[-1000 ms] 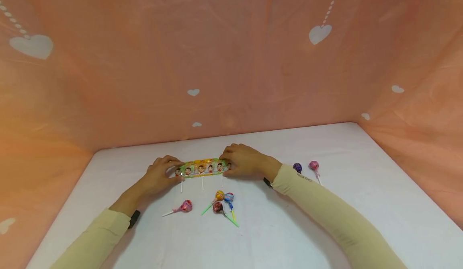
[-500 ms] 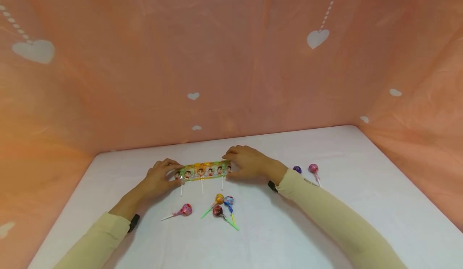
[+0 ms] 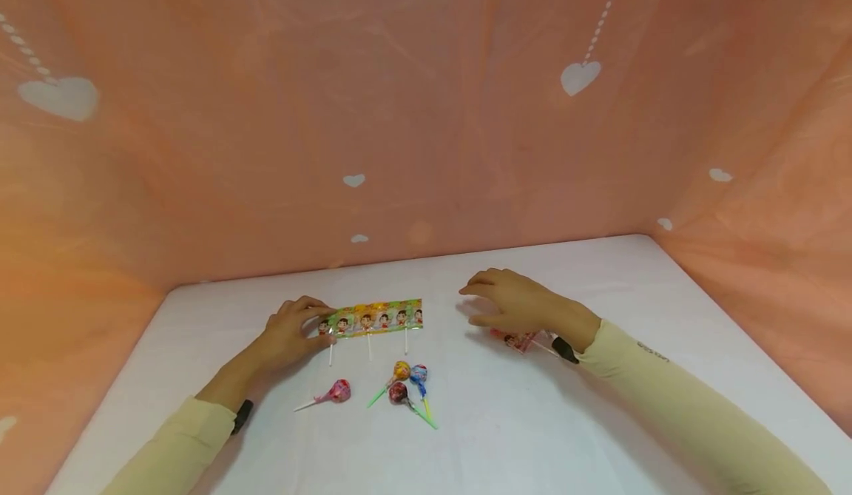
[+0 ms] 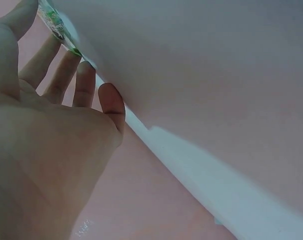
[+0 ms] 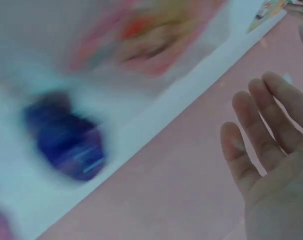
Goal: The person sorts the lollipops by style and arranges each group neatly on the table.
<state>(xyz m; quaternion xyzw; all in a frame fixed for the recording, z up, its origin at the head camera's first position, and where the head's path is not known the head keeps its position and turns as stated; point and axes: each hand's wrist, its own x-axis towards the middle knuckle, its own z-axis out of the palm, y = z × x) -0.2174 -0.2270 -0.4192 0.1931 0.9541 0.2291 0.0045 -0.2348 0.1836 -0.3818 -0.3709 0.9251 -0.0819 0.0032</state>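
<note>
A green-and-orange strip of flat wrapped lollipops [image 3: 379,319], printed with cartoon faces, lies on the white table with its white sticks pointing toward me. My left hand [image 3: 288,336] pinches its left end between thumb and fingers; a corner of the strip shows beside the fingers in the left wrist view. To the right, my right hand [image 3: 522,304] hovers with spread fingers and holds nothing. Under it, partly covered, is a red-pink flat lollipop packet [image 3: 509,340] with a white stick. The right wrist view shows a purple round lollipop [image 5: 71,142], blurred, near that packet.
In front of the strip lie a yellow lollipop [image 3: 401,370], a blue one and a dark red one [image 3: 398,392], close together. A pink lollipop [image 3: 340,391] rests to their left. Peach cloth [image 3: 426,125] with white hearts rises behind the white table [image 3: 466,450].
My right hand has let go of the strip's right end and moved right, over the red-pink packet. The right forearm now covers the purple and pink lollipops. The left hand keeps its place.
</note>
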